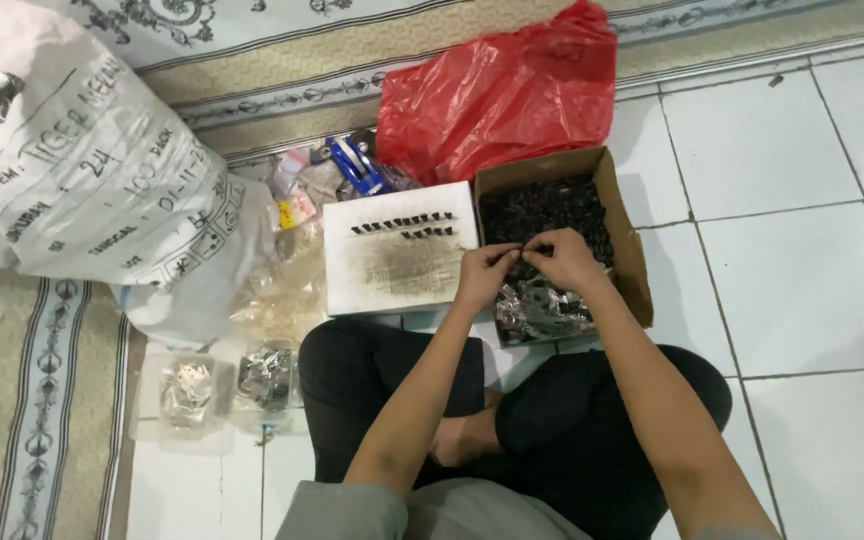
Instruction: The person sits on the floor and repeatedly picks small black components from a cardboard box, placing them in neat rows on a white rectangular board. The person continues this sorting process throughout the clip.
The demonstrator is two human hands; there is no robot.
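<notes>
Seated cross-legged on the tile, the person has both hands meeting over the cardboard box (624,232) of small dark parts. The left hand (482,272) and right hand (564,258) are each pinched shut, fingertips touching, on one tiny dark piece (527,250) between them; it is too small to make out. This looks like the fitting-together step. At nine o'clock from the hands lies a white board (400,262) with two short rows of finished-looking pieces (404,226) along its far edge. Judging by those rows, the next move needs a steady carry left, setting the piece in line without knocking its neighbours.
</notes>
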